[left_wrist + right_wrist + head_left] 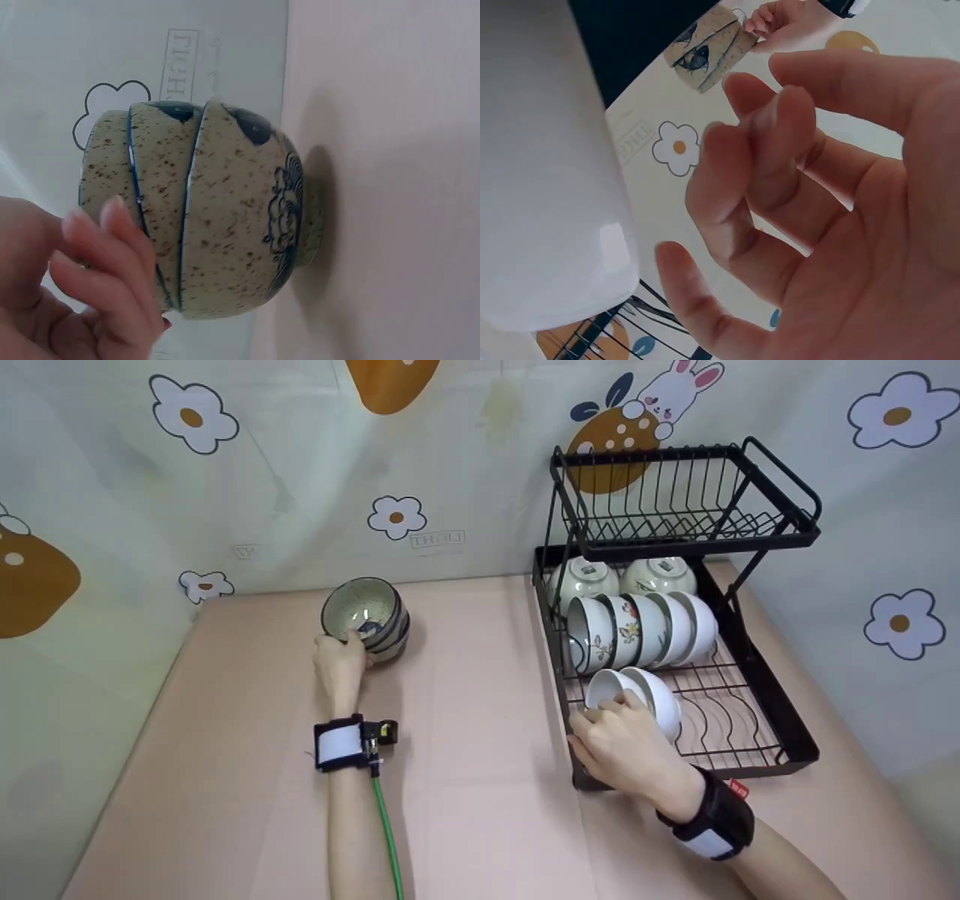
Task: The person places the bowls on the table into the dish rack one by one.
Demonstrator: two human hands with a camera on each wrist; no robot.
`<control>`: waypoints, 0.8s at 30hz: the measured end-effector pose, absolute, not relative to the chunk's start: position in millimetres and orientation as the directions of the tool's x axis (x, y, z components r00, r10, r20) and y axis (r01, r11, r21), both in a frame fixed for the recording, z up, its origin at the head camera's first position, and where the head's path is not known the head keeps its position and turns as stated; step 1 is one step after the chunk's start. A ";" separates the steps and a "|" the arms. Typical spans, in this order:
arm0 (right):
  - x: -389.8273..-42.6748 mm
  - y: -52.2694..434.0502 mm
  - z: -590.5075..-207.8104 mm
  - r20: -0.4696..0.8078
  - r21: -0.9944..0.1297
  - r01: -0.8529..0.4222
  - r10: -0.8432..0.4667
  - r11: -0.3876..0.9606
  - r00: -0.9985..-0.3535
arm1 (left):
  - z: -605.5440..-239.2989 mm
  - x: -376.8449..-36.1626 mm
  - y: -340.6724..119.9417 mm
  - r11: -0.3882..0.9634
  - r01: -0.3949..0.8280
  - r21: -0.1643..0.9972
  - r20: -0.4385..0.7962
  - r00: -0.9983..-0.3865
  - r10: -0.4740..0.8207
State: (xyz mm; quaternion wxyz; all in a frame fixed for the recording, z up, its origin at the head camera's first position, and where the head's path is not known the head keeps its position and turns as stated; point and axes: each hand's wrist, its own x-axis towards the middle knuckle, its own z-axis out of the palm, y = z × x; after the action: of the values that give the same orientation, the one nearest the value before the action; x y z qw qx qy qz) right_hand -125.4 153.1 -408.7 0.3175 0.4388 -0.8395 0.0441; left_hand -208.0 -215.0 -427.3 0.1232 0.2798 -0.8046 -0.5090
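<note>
My left hand (pixel 341 667) is at a stack of speckled bowls on the far left part of the table, pinching the rim of the top bowl (pixel 364 604) with the thumb inside. The left wrist view shows that top bowl tilted in the middle bowl (pixel 161 172), above a bottom bowl (pixel 229 217) with blue drawings. Over the front left of the black dish rack, my right hand (pixel 630 746) has loosely bent fingers and holds nothing. Close to it, two white bowls (pixel 661 705) stand on edge; one white bowl (pixel 547 187) appears large beside the fingers in the right wrist view.
The rack's lower tray (pixel 780 712) also holds a row of upright bowls (pixel 652 630), some flower-patterned, and two upside-down bowls (pixel 660 574) behind. Its upper tier (pixel 690 540) overhangs the back. A printed cloth (pixel 300 472) hangs behind the pink table (pixel 487 697).
</note>
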 end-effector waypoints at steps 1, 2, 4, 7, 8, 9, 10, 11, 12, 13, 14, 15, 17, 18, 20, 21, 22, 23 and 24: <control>-125.3 152.7 -409.3 0.575 0.207 -0.768 -0.710 0.607 -0.406 | -428.4 -209.1 -215.6 0.297 -0.314 0.902 -0.096 -0.816 -0.570; -125.1 152.5 -409.8 0.576 0.209 -0.769 -0.712 0.603 -0.401 | -429.4 -210.0 -216.2 0.269 -0.304 0.914 -0.106 -0.818 -0.565; -124.0 151.5 -409.4 0.573 0.211 -0.771 -0.715 0.600 -0.400 | -430.6 -211.7 -217.3 0.195 -0.289 0.937 -0.140 -0.823 -0.551; -122.8 150.8 -409.6 0.560 0.212 -0.769 -0.720 0.603 -0.410 | -431.5 -213.7 -218.2 0.109 -0.276 0.955 -0.177 -0.825 -0.537; -122.5 150.6 -409.5 0.556 0.214 -0.767 -0.721 0.604 -0.413 | -431.5 -214.2 -218.2 0.095 -0.271 0.958 -0.180 -0.823 -0.539; -122.1 150.6 -409.7 0.553 0.215 -0.766 -0.722 0.606 -0.416 | -431.8 -214.7 -218.3 0.083 -0.267 0.960 -0.181 -0.820 -0.543; -121.7 150.6 -409.5 0.548 0.218 -0.764 -0.724 0.607 -0.419 | -431.7 -215.0 -218.3 0.077 -0.264 0.961 -0.181 -0.818 -0.547; -121.4 150.7 -409.5 0.543 0.220 -0.763 -0.726 0.608 -0.422 | -431.6 -215.2 -218.2 0.072 -0.262 0.962 -0.181 -0.816 -0.549; -120.7 150.7 -409.0 0.537 0.224 -0.761 -0.728 0.609 -0.426 | -431.6 -215.3 -218.2 0.070 -0.262 0.963 -0.181 -0.812 -0.555; -120.3 150.9 -408.8 0.526 0.225 -0.760 -0.733 0.609 -0.432 | -431.6 -215.5 -218.1 0.067 -0.261 0.963 -0.180 -0.808 -0.560; -119.6 150.9 -408.2 0.513 0.226 -0.760 -0.737 0.610 -0.439 | -431.5 -215.6 -217.9 0.061 -0.262 0.963 -0.183 -0.805 -0.564; -119.1 151.0 -408.0 0.499 0.223 -0.760 -0.742 0.610 -0.448 | -431.4 -215.8 -217.8 0.050 -0.262 0.964 -0.189 -0.804 -0.563; -118.2 151.2 -407.1 0.467 0.217 -0.761 -0.749 0.612 -0.469 | -431.4 -216.1 -217.7 0.023 -0.258 0.966 -0.201 -0.803 -0.562; -117.8 151.3 -406.8 0.454 0.213 -0.761 -0.752 0.612 -0.478 | -431.4 -216.2 -217.7 0.007 -0.253 0.967 -0.206 -0.802 -0.560; -117.5 151.3 -406.5 0.440 0.207 -0.762 -0.754 0.614 -0.488 | -430.9 -216.0 -217.3 -0.030 -0.240 0.970 -0.216 -0.805 -0.552; -117.5 151.3 -406.6 0.437 0.206 -0.762 -0.754 0.614 -0.489 | -430.7 -215.9 -217.4 -0.031 -0.238 0.971 -0.216 -0.806 -0.551; -117.6 151.4 -406.9 0.438 0.205 -0.762 -0.754 0.614 -0.489 | -430.6 -215.9 -217.3 -0.028 -0.235 0.972 -0.211 -0.807 -0.551; -117.6 151.4 -407.1 0.443 0.205 -0.763 -0.753 0.613 -0.486 | -430.1 -215.5 -217.1 -0.013 -0.235 0.972 -0.203 -0.807 -0.555; -117.7 151.3 -407.3 0.450 0.204 -0.764 -0.752 0.612 -0.482 | -429.3 -214.7 -216.7 0.022 -0.241 0.970 -0.187 -0.804 -0.564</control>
State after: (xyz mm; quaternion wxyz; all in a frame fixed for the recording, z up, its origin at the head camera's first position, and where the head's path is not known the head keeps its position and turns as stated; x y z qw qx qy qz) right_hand -117.7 151.3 -407.3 0.2551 0.4402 -0.8608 0.0118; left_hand -214.7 -216.7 -429.3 0.1264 0.2861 -0.7034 -0.6383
